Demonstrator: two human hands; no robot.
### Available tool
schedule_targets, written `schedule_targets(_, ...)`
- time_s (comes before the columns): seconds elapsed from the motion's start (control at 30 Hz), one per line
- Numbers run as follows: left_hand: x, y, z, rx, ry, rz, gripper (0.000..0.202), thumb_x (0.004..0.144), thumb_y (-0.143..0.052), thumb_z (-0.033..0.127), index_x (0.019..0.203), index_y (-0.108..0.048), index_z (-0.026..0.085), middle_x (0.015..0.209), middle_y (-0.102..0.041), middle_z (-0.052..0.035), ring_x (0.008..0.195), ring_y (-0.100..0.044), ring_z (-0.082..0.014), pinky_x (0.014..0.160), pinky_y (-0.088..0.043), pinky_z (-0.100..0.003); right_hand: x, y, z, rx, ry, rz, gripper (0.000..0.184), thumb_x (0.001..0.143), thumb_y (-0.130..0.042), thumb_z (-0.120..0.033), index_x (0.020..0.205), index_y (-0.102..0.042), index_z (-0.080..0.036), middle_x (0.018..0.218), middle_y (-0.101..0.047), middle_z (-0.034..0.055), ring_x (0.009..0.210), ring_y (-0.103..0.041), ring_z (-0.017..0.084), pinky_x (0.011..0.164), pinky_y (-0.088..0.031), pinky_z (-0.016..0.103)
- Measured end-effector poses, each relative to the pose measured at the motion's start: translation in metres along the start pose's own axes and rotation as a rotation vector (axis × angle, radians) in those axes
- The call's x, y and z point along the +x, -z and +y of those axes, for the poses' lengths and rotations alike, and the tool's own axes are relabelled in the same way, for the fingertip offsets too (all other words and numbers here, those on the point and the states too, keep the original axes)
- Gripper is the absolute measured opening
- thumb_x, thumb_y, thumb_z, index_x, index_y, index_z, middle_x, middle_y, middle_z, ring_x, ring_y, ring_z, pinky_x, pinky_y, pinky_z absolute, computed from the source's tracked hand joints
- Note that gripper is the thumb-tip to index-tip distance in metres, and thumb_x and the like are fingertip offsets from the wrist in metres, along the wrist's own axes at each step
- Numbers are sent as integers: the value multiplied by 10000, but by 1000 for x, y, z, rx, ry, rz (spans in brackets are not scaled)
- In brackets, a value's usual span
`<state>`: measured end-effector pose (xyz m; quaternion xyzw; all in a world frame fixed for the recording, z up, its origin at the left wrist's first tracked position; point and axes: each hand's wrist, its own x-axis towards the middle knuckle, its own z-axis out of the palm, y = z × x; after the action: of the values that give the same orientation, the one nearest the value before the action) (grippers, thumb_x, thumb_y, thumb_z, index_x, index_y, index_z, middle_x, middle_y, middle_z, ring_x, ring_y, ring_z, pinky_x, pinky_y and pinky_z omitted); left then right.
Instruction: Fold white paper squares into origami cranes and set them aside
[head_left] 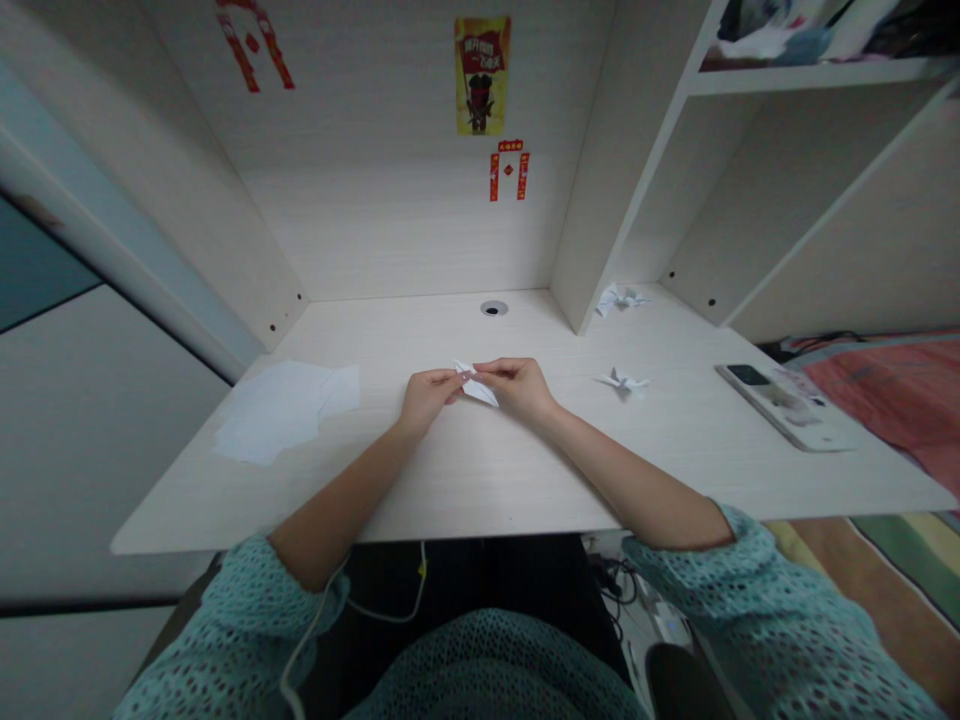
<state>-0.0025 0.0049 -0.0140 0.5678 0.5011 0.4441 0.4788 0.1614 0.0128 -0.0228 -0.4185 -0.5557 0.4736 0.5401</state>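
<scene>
Teal mesh sweater (495,670) leaning over a pale laminate desk (480,480)
Loose white sheets (285,410) lie left on the desk, a paper crane (622,380) right; at its middle, left hand (427,400) and right hand (517,388) pinch, fingers closed, a folded white paper (475,385): feather-light, easily crumpled, best held by its folded edges

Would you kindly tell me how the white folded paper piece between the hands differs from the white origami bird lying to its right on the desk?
The white folded paper piece is pinched between the left hand and right hand, whereas the white origami bird lies untouched on the pale wood-grain desk. The piece looks flat and narrow; the bird has spread, pointed wings. Both are white folded paper.
</scene>
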Motion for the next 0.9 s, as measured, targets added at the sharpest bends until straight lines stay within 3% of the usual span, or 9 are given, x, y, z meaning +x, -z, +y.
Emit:
schedule_targets(0.27,2,-1,0,-18,28,19,371,614,-683,531,707,-700,173,681,-634,-37,656,-547,-143,603,-419,-240,-2,0,-1,-139,104,-1,292,632,-699,-417,793,-732,-176,820,-715,87,745,-637,197,674,-470,307)
schedule_targets(0.43,1,-1,2,-62,30,33,372,610,-687,525,762,-703,186,775,-661,-36,719,-560,-145,605,-409,-226,0,-1,0,-12,-21,-5,382,606,-709,-456,848,-726,-161,806,-717,80,700,-629,181,619,-453,277)
schedule_targets(0.63,-1,-1,5,1,0,36,383,629,-675,526,802,-720,188,766,-662,-32,703,-540,-138,578,-382,-216,0,3,-1,-49,-82,-94,315,580,-730,-436,695,-731,-143,674,-699,60,576,-563,139,574,-403,263)
schedule_targets(0.9,-1,-1,3,8,-38,25,396,643,-655,532,815,-728,183,754,-660,-32,681,-527,-141,568,-367,-228,-4,1,-8,-89,-65,-109,342,596,-703,-476,641,-688,-138,652,-667,49,550,-520,119,551,-376,251)
